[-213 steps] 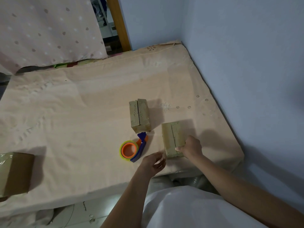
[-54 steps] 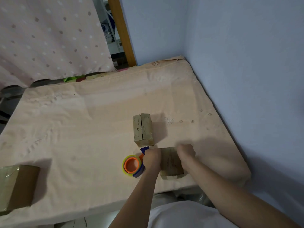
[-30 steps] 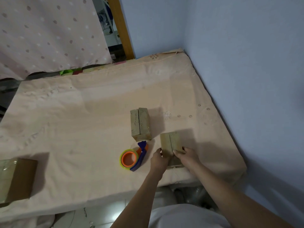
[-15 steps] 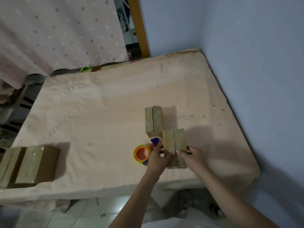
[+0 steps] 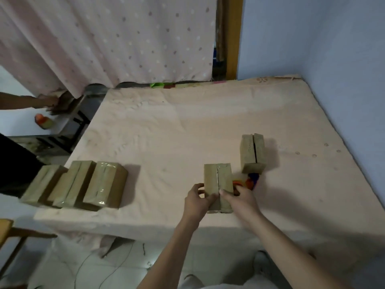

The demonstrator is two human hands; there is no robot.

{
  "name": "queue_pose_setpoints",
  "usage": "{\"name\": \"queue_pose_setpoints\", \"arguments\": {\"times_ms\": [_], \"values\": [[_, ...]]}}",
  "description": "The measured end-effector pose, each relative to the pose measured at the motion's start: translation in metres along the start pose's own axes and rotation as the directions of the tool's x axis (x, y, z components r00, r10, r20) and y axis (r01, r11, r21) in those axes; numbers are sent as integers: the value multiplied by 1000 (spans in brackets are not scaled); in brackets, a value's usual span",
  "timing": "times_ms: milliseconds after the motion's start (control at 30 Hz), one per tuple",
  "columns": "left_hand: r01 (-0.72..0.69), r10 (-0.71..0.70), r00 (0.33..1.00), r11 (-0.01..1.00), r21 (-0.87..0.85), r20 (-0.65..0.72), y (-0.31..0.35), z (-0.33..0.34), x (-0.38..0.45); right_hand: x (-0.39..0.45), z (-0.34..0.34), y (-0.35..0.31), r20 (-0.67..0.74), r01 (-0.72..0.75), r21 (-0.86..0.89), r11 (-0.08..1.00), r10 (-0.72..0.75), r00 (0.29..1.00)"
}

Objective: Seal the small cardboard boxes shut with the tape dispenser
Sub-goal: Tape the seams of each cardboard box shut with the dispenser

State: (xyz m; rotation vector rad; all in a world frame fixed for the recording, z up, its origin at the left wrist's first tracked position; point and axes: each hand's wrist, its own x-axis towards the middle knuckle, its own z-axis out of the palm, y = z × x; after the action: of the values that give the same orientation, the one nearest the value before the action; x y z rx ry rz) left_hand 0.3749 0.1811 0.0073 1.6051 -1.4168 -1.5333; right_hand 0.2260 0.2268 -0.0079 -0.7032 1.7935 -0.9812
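Room: a bed [image 5: 187, 132] under a peach sheet fills the corner of a blue wall [image 5: 333, 49], with a dotted pink curtain [image 5: 114, 38] along its far side.
Near box: a small cardboard box [image 5: 217, 182] sits close to the bed's front edge, its top seam still an open slit.
Left hand [image 5: 195, 203]: fingers curled round the box's near left corner, thumb on top beside the seam.
Right hand [image 5: 241, 200]: grips the near right side, index finger laid on the top just right of the seam.
Tape dispenser [image 5: 249, 181]: orange and blue, mostly hidden behind the held box and the right hand, touching neither hand as far as can be told.
Second box [image 5: 252, 153]: unsealed, just beyond the dispenser, apart from the held box.
Sealed boxes [image 5: 83, 184]: three taped ones in a row at the bed's front left corner, the outermost at the edge.
Open room: bare sheet between the held box and the taped row, and across the whole far half.
Far left: another person's hand [image 5: 51, 102] on a white table [image 5: 25, 124].
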Motion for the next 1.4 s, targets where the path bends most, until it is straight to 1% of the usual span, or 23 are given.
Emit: {"name": "queue_pose_setpoints", "arguments": {"times_ms": [200, 433, 633, 767, 933, 1033, 1200, 1300, 1400], "values": [[-3, 3, 1000, 999, -45, -8, -19, -108, -12, -28, 100, -27, 26, -14, -13, 1000, 14, 1000], [13, -15, 1000, 995, -102, -23, -31, -185, -5, -35, 172, -54, 64, -18, -67, 998, 22, 998], [43, -52, 997, 988, -146, -56, -53, -228, 15, -14, 220, -61, 105, -46, -127, 991, 60, 993], [63, -69, 997, 987, -149, -32, -56, -260, 42, 5, 258, -72, 120, -30, -119, 992, 44, 992], [116, -115, 993, 991, -63, 7, -62, -296, 91, 38, 299, -81, 146, -28, -114, 993, 45, 988], [172, -171, 984, 985, -19, 46, -66, -313, 109, 48, 320, -79, 123, -82, -111, 990, 96, 988], [162, -168, 980, 985, 59, 108, -68, -334, 135, 56, 346, -79, 79, -136, -98, 986, 144, 986], [193, -200, 970, 979, 57, 142, -70, -339, 138, 53, 351, -83, 50, -152, -109, 982, 159, 986], [182, -194, 962, 980, 75, 190, -67, -343, 140, 50, 355, -88, 44, -167, -133, 977, 174, 984]]}}
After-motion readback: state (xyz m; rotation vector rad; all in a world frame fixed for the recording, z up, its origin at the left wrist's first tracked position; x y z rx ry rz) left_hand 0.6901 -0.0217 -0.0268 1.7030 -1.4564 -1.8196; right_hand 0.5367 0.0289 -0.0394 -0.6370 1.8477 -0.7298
